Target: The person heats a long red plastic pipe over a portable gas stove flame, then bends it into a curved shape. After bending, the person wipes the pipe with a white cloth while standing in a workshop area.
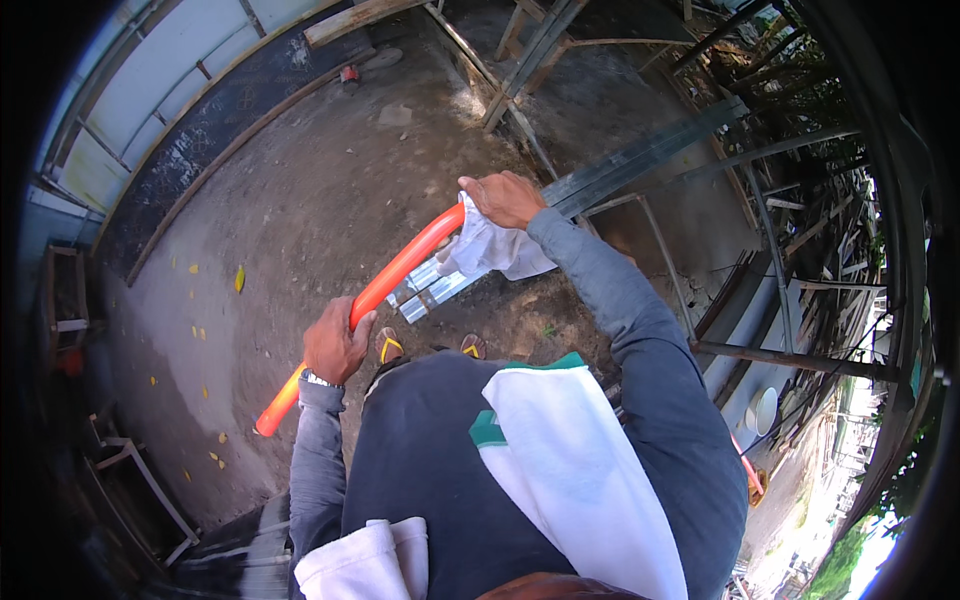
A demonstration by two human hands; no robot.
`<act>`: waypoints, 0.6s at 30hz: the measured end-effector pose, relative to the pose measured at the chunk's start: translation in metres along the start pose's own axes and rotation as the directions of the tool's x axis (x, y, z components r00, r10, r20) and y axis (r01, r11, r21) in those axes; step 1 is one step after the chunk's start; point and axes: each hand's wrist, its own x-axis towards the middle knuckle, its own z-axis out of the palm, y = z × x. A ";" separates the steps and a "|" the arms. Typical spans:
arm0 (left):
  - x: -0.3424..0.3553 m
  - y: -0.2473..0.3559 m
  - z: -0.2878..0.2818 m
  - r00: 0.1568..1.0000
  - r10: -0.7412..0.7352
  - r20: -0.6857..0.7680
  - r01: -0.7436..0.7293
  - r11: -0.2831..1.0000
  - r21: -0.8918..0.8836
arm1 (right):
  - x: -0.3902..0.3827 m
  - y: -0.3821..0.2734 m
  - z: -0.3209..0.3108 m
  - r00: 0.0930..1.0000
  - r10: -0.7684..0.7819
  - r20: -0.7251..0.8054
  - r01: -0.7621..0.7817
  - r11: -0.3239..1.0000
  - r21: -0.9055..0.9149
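An orange plastic pipe point(408, 258) slants across in front of me, its lower left end free in the air. My left hand point(337, 340) is wrapped round it nearer that end, a watch at the wrist. At the pipe's upper right end, my right hand point(505, 200) is closed on a white cloth point(490, 245). The cloth covers that end and hangs down to the right, so whether the fingers press on the pipe through it is hidden. Below and behind the cloth lie shiny metal channels point(440, 297).
Long grey metal bars point(650, 155) run out to the upper right. A wooden frame point(140, 480) stands at left. Posts and stacked timber line the right, with a white bucket point(762, 410). Yellow leaves point(240, 279) dot the concrete floor. A white towel point(570, 430) drapes over my shoulder.
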 end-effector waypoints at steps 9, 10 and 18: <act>0.000 0.002 0.000 1.000 -0.012 0.019 0.012 1.000 0.010 | 0.005 0.013 0.018 0.991 -0.065 -0.114 0.064 0.998 -0.014; 0.001 0.002 0.000 1.000 -0.005 0.011 0.005 1.000 0.013 | 0.007 0.014 0.017 0.995 -0.056 -0.087 0.052 0.998 -0.044; -0.002 0.002 0.002 1.000 -0.017 0.016 0.017 1.000 0.008 | -0.002 0.006 0.016 0.992 -0.062 -0.111 0.065 0.998 0.021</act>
